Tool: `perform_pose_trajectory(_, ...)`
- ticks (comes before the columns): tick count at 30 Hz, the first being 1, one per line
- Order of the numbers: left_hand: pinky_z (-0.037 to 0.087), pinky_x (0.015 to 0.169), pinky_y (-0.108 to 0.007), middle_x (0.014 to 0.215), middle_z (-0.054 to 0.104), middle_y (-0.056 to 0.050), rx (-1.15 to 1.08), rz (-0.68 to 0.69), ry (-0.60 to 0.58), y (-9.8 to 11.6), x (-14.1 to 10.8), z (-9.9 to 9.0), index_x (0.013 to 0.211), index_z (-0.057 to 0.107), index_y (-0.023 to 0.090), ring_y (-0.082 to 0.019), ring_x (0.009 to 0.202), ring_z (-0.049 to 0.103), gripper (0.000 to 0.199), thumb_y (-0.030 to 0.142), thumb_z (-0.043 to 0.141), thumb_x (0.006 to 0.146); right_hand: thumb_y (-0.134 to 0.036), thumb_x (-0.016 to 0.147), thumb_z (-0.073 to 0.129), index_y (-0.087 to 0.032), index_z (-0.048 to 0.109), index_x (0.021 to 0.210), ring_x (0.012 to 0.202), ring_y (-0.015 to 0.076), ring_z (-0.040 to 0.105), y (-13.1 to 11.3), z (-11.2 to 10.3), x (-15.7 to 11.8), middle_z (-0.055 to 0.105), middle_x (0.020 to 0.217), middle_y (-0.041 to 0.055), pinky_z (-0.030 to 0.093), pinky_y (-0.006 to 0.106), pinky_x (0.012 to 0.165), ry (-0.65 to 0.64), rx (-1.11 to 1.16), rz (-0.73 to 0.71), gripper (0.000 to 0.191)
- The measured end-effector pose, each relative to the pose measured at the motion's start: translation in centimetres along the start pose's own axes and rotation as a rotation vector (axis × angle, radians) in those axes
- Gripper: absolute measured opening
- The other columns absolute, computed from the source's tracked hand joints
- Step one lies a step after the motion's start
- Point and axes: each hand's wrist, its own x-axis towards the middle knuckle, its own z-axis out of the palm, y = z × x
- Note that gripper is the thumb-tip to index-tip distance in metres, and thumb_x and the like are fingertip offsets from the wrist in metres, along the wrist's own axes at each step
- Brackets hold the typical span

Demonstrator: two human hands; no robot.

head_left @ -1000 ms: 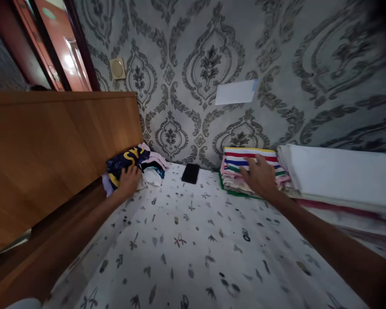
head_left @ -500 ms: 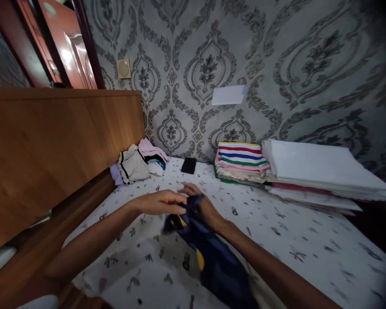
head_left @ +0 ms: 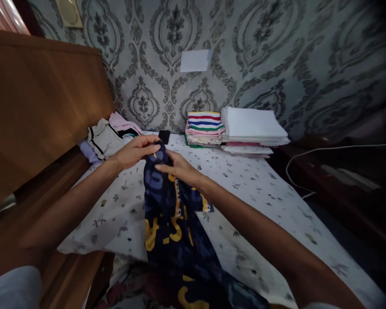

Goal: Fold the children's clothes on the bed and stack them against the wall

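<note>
A dark navy garment point(head_left: 167, 223) with yellow and white lettering hangs from both hands over the bed's near edge. My left hand point(head_left: 137, 150) pinches its top end between thumb and fingers. Just to the right, my right hand point(head_left: 180, 167) grips the same end, thumb in front and fingers partly hidden behind the cloth. The garment's lower part runs down toward my lap and out of the frame. Its exact kind cannot be made out.
A patterned white sheet point(head_left: 244, 180) covers the bed. Rumpled clothes point(head_left: 104, 137) lie by the wooden headboard point(head_left: 51, 98). Against the wall are a black flat object point(head_left: 164, 137), a folded stack with a striped top point(head_left: 205, 124) and folded white linen point(head_left: 254, 122). A white cable point(head_left: 328, 149) hangs right.
The navy garment, bunched and blurred before, now hangs lengthwise with its lettering showing. My hands have risen toward its top end. The view has turned right and down.
</note>
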Motion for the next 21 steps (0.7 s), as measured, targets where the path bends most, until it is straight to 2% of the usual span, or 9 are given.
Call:
perform_pose_trajectory(3,0.048,0.067,-0.022,0.084,0.061,0.000,-0.007,0.136,0.205,-0.5,-0.6,1.3,0.097,0.061,0.017,-0.014,0.078,0.060,0.038,0.047,0.075,0.078,-0.054,0.071,0.076,-0.020,0.067,0.091,0.080,0.0180,0.062,-0.4,-0.5,0.8,0.067,0.084,-0.0008,0.052,0.031,0.077,0.153,-0.011,-0.040,0.041)
perform_pose_trajectory(5,0.051,0.080,-0.028,0.099,0.063,-0.002,-0.029,0.146,0.288,-1.8,-1.6,2.9,0.109,0.056,0.020,-0.018,0.096,0.061,0.045,0.044,0.076,0.078,-0.056,0.074,0.072,-0.020,0.066,0.085,0.077,0.0167,0.059,-0.9,-1.2,1.0,0.065,0.080,-0.0016,0.050,0.029,0.074,0.277,-0.099,-0.129,0.038)
perform_pose_trajectory(6,0.051,0.085,-0.031,0.107,0.062,-0.004,-0.038,0.113,0.293,-2.6,-2.3,3.9,0.114,0.053,0.021,-0.021,0.104,0.060,0.051,0.042,0.078,0.075,-0.056,0.076,0.070,-0.020,0.065,0.082,0.076,0.0162,0.057,-1.3,-1.5,1.1,0.063,0.078,-0.0018,0.048,0.028,0.072,0.337,-0.162,-0.174,0.037)
perform_pose_trajectory(9,0.052,0.089,-0.035,0.117,0.062,-0.007,-0.110,-0.066,0.185,-5.7,-4.4,7.2,0.121,0.047,0.023,-0.025,0.111,0.058,0.073,0.032,0.087,0.062,-0.054,0.083,0.063,-0.020,0.059,0.071,0.071,0.0146,0.051,-3.0,-2.5,1.0,0.054,0.068,-0.0029,0.043,0.025,0.067,0.484,-0.377,-0.265,0.036)
perform_pose_trajectory(10,0.052,0.087,-0.036,0.114,0.063,-0.006,-0.164,-0.123,0.117,-6.7,-5.0,8.1,0.120,0.047,0.023,-0.025,0.107,0.060,0.074,0.029,0.088,0.059,-0.052,0.085,0.062,-0.020,0.056,0.069,0.070,0.0143,0.049,-3.7,-2.8,0.9,0.051,0.066,-0.0031,0.042,0.025,0.065,0.521,-0.443,-0.284,0.036)
perform_pose_trajectory(12,0.053,0.085,-0.035,0.102,0.066,-0.005,-0.265,-0.216,-0.026,-8.1,-5.9,9.1,0.111,0.054,0.021,-0.024,0.096,0.064,0.063,0.026,0.086,0.057,-0.050,0.088,0.060,-0.021,0.053,0.065,0.068,0.0140,0.047,-5.3,-3.5,0.6,0.046,0.063,-0.0033,0.040,0.025,0.064,0.576,-0.553,-0.315,0.038)
perform_pose_trajectory(14,0.052,0.082,-0.033,0.088,0.068,-0.003,-0.303,-0.286,-0.116,-8.5,-6.4,9.0,0.096,0.062,0.018,-0.021,0.086,0.065,0.041,0.026,0.081,0.060,-0.050,0.089,0.060,-0.021,0.051,0.064,0.068,0.0145,0.048,-7.1,-4.3,-0.2,0.044,0.062,-0.0029,0.040,0.027,0.064,0.616,-0.629,-0.338,0.040)
perform_pose_trajectory(16,0.052,0.080,-0.032,0.081,0.069,-0.002,-0.299,-0.343,-0.126,-7.9,-6.6,7.7,0.085,0.066,0.017,-0.020,0.081,0.066,0.028,0.024,0.077,0.061,-0.053,0.089,0.060,-0.021,0.051,0.064,0.070,0.0163,0.050,-9.1,-5.2,-1.7,0.046,0.062,-0.0020,0.042,0.028,0.064,0.651,-0.667,-0.335,0.041)
perform_pose_trajectory(21,0.055,0.072,-0.033,0.075,0.071,0.000,-0.193,-0.425,-0.155,-4.9,-7.2,3.1,0.091,0.071,0.020,-0.022,0.075,0.067,0.031,0.021,0.071,0.059,-0.060,0.089,0.057,-0.022,0.063,0.081,0.076,0.0229,0.060,-13.4,-8.1,-8.8,0.059,0.066,0.0022,0.050,0.034,0.062,0.653,-0.700,-0.201,0.039)
